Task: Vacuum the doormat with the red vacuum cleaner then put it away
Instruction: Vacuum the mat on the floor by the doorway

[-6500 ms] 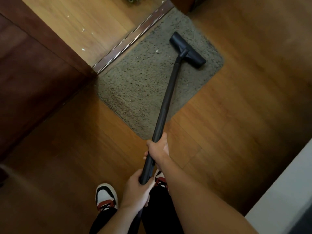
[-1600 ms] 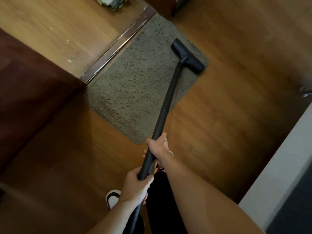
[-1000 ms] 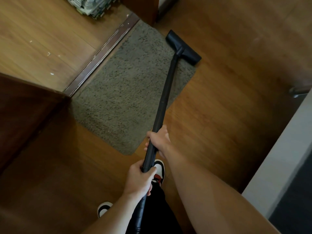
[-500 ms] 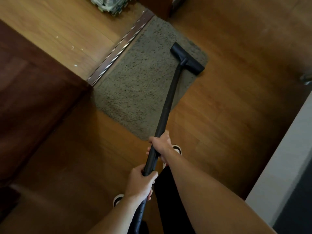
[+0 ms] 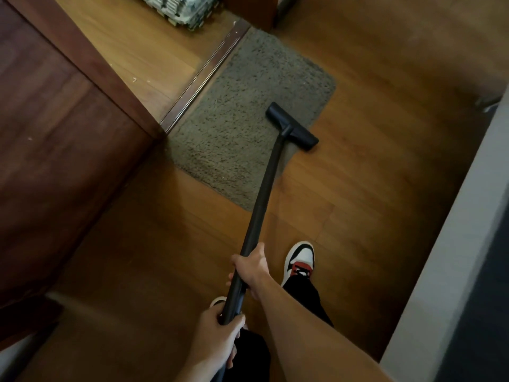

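A grey shaggy doormat (image 5: 242, 128) lies on the wooden floor beside a metal door threshold (image 5: 203, 75). The black vacuum wand (image 5: 264, 194) runs from my hands up to its flat black floor head (image 5: 292, 130), which sits on the mat's right edge, partly over bare floor. My right hand (image 5: 252, 267) grips the wand higher up. Lower down, my left hand (image 5: 219, 337) grips it too. The red vacuum body is out of view.
A dark wooden door (image 5: 60, 150) stands open on the left. A grey wall (image 5: 451, 257) or furniture edge runs along the right. A patterned stack (image 5: 179, 6) lies beyond the threshold. My white, black and red shoe (image 5: 300, 257) stands by the wand.
The floor head has slid back along the mat toward me, from the far right corner to the right edge's middle. My right foot has stepped forward. Both hands keep their grip.
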{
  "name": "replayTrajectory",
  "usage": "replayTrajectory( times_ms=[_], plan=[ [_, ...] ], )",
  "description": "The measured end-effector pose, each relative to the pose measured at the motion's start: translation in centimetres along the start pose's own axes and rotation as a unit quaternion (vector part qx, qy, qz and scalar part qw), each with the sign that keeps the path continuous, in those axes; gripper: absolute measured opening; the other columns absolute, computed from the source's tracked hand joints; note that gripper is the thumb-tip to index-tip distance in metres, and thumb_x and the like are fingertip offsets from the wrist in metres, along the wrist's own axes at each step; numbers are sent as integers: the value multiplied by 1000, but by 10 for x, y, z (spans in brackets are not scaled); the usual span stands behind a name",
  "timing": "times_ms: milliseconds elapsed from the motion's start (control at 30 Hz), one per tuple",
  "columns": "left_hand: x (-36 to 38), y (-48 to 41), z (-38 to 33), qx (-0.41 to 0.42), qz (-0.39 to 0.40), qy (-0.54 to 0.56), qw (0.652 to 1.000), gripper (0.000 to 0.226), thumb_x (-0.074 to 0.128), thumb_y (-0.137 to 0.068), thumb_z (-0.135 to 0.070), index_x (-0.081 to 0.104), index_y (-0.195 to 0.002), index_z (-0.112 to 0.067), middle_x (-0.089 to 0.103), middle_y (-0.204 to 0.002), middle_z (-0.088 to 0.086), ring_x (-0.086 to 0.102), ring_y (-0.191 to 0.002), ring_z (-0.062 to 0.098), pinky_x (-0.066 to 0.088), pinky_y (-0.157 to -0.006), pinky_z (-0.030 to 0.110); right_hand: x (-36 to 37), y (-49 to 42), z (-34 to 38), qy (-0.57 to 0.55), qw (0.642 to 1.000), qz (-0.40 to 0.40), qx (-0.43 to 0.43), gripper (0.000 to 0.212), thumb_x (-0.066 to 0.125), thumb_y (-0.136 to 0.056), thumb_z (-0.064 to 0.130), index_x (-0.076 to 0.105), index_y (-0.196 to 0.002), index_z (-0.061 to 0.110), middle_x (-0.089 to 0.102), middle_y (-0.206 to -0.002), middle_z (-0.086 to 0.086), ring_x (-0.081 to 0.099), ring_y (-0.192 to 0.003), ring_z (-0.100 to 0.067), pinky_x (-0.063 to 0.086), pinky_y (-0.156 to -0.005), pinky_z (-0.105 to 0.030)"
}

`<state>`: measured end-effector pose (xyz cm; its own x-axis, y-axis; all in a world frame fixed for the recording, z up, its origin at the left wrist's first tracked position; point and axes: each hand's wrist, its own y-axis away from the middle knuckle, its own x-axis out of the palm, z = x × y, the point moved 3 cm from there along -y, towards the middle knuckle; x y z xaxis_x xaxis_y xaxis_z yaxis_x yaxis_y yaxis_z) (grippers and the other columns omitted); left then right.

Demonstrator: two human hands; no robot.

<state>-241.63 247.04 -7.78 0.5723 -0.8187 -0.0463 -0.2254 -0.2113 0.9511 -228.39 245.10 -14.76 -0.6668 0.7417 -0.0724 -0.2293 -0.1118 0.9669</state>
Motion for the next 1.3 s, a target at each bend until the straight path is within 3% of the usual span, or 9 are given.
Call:
replayTrajectory(
  times_ms=[233,433,733,833,1067,1300],
  plan=[
    [8,6,23,-19,5,11,1000,22,68,-89,-8,57,-72,-2,50,-49,5,46,-38,24,40,-45,30,-1,3,-23,23,1000,-2,-3,46,63,-97,9,32,-129,20,60,-96,-18,63,-54,-21,61,-54,-38],
    [35,-11,10,-20,-1,18,1000,17,67,-91,-12,60,-81,0,54,-56,7,46,-39,26,42,-42,30,-27,-11,-5,26,1000,-1,-15,45,60,-98,7,31,-129,20,57,-98,-18,61,-54,-21,58,-49,-34],
    [64,-41,-41,-12,-15,19,1000,17,68,-91,-12,61,-83,1,54,-58,9,45,-36,25,42,-42,31,-60,-40,46,24,999,20,-30,49,59,-99,6,29,-135,20,55,-94,-15,59,-53,-19,56,-47,-32],
    [83,-50,-62,-11,-22,26,999,21,68,-91,-12,60,-86,6,53,-59,11,44,-38,26,43,-41,31,-79,-48,70,41,998,31,-35,44,59,-99,5,31,-128,20,55,-92,-16,58,-52,-21,56,-48,-34],
    [128,-64,-135,-6,-20,75,997,22,69,-91,-13,58,-76,-3,51,-56,7,41,-35,24,39,-37,28,-127,-63,142,68,996,26,-45,39,59,-96,6,33,-120,20,54,-97,-17,59,-52,-21,56,-48,-33],
    [161,-74,-207,35,-54,49,997,23,66,-90,-12,53,-72,-6,47,-60,15,42,-34,24,42,-40,27,-161,-75,208,66,996,34,-49,43,58,-95,2,33,-126,19,53,-90,-15,57,-55,-22,56,-51,-34]
  ],
)
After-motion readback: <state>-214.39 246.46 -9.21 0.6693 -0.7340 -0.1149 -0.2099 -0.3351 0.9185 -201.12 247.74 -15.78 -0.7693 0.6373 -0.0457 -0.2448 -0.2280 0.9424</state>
